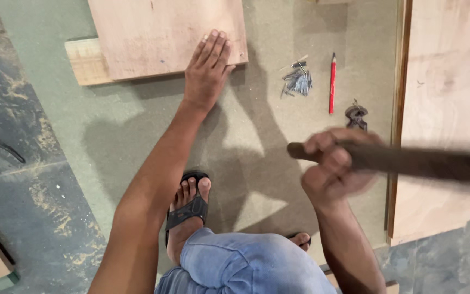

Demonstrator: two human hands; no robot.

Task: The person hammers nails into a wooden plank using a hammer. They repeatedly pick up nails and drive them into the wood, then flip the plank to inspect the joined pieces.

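My left hand lies flat, fingers together, on the near right corner of a plywood panel that rests on a wooden batten. My right hand is closed around a dark wooden handle that runs off to the right, blurred by motion; its head is out of view. The handle hangs above the board, to the right of my knee. A small heap of nails lies between the two hands, farther out.
A red pencil lies beside the nails, with a small dark metal tool near it. All rest on a large fibreboard sheet. Another plywood sheet lies at right. My sandalled foot stands on the board.
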